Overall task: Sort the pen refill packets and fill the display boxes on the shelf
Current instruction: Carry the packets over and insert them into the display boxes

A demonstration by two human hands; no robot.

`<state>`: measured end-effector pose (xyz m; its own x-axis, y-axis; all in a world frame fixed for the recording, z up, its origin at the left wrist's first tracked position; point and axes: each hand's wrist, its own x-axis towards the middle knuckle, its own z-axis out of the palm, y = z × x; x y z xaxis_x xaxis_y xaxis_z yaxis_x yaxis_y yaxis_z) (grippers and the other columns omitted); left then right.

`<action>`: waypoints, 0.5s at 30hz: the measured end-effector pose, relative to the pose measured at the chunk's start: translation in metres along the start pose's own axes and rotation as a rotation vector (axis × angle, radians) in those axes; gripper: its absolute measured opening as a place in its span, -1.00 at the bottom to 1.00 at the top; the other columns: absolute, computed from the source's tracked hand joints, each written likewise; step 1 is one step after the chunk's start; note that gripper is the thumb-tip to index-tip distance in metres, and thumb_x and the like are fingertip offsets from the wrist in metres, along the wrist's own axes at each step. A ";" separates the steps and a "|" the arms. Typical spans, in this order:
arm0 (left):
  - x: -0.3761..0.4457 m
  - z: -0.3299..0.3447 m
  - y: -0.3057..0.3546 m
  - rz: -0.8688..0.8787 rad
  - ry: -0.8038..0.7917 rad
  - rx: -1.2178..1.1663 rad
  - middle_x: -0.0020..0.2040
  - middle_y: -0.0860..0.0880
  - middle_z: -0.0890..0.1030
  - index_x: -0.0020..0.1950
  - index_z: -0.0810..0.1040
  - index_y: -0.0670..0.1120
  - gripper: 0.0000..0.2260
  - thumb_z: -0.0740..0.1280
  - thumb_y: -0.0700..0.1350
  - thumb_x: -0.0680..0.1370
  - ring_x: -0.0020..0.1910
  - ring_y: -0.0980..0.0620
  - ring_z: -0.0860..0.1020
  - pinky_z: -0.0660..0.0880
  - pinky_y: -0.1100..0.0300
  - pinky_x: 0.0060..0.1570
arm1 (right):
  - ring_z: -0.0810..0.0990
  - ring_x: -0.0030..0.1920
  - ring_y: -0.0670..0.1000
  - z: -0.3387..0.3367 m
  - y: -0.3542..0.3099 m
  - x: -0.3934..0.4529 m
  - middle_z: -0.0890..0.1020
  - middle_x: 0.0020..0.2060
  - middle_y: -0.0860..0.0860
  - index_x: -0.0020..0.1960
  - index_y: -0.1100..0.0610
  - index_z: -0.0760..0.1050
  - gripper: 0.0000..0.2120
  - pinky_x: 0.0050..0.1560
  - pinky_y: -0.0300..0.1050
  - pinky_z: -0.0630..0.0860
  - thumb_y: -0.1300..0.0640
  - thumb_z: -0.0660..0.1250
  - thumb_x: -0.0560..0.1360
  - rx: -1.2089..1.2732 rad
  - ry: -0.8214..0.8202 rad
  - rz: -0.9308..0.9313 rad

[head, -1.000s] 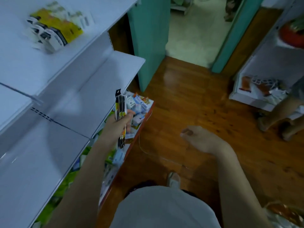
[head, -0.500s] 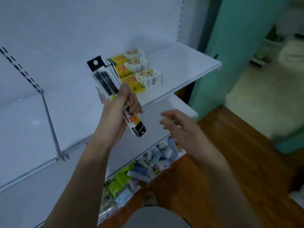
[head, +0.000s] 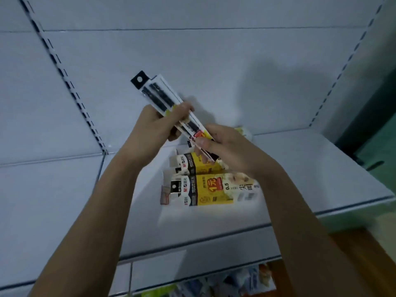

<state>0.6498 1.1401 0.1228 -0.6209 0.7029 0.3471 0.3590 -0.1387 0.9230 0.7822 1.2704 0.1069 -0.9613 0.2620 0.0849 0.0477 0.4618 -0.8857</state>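
A bundle of long clear pen refill packets [head: 157, 96] with black hang tabs slants up to the left above the white shelf [head: 300, 172]. My left hand [head: 154, 125] grips the bundle around its middle. My right hand [head: 227, 146] pinches the lower ends of the packets, thumb on the red and yellow labels. Under my hands lie yellow and white display boxes [head: 205, 189] on their sides on the shelf, the far ones partly hidden by my right hand.
A white back panel with slotted uprights [head: 70, 88] rises behind the shelf. A lower shelf edge [head: 192, 269] runs beneath, and mixed stationery packets [head: 225, 284] lie at the bottom. Wooden floor [head: 368, 254] shows at the lower right.
My right hand came over and took hold of the lower ends of the packets. The bundle rose in front of the shelf, and my view moved closer to the display boxes.
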 end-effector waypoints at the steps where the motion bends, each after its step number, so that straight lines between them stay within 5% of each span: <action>1: 0.003 -0.002 -0.004 -0.022 0.043 -0.006 -0.40 -0.08 0.49 -0.01 0.56 -0.36 -0.72 0.26 -0.13 0.65 -0.44 0.06 0.37 0.30 0.27 -0.45 | 0.64 -0.14 0.15 -0.009 0.004 0.010 0.67 -0.15 0.02 0.04 0.04 0.55 -0.79 -0.04 0.12 0.58 -0.01 0.17 0.66 -0.002 -0.021 0.009; 5: 0.012 -0.011 -0.018 -0.078 0.325 -0.006 -0.44 0.00 0.50 -0.02 0.53 -0.39 -0.76 0.28 -0.18 0.63 -0.48 0.07 0.38 0.31 0.27 -0.48 | 0.60 0.11 0.10 -0.041 0.035 0.057 0.61 0.09 -0.04 0.21 0.03 0.53 -0.81 0.03 -0.06 0.55 0.05 0.22 0.65 -0.199 0.045 0.034; 7: 0.012 -0.017 -0.022 -0.075 0.418 -0.004 -0.37 -0.02 0.52 -0.02 0.56 -0.22 -0.86 0.29 -0.16 0.64 -0.46 0.07 0.42 0.34 0.26 -0.47 | 0.58 0.19 0.03 -0.048 0.046 0.075 0.56 0.23 -0.06 0.31 0.01 0.47 -0.71 0.14 -0.01 0.55 0.15 0.30 0.59 -0.434 -0.106 0.045; 11: 0.006 -0.019 -0.026 -0.067 0.534 0.032 -0.32 -0.08 0.55 -0.10 0.54 -0.13 -0.91 0.32 -0.21 0.61 -0.47 0.04 0.45 0.38 0.24 -0.48 | 0.71 -0.18 0.08 -0.045 0.054 0.092 0.44 0.42 -0.09 0.44 -0.06 0.32 -0.43 -0.08 0.19 0.64 0.25 0.37 0.50 -0.594 -0.375 0.100; 15: 0.005 -0.014 -0.023 -0.091 0.696 0.089 -0.32 -0.11 0.57 -0.20 0.53 -0.20 -0.84 0.40 -0.18 0.55 -0.45 0.04 0.47 0.41 0.21 -0.44 | 0.62 -0.13 -0.08 -0.047 0.055 0.092 0.55 0.28 -0.07 0.42 -0.04 0.36 -0.46 -0.16 -0.18 0.60 0.14 0.45 0.49 -0.585 -0.358 -0.032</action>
<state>0.6281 1.1373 0.1055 -0.9419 0.0955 0.3221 0.3215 -0.0216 0.9467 0.7091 1.3601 0.0875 -0.9903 -0.0087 -0.1384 0.0601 0.8725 -0.4849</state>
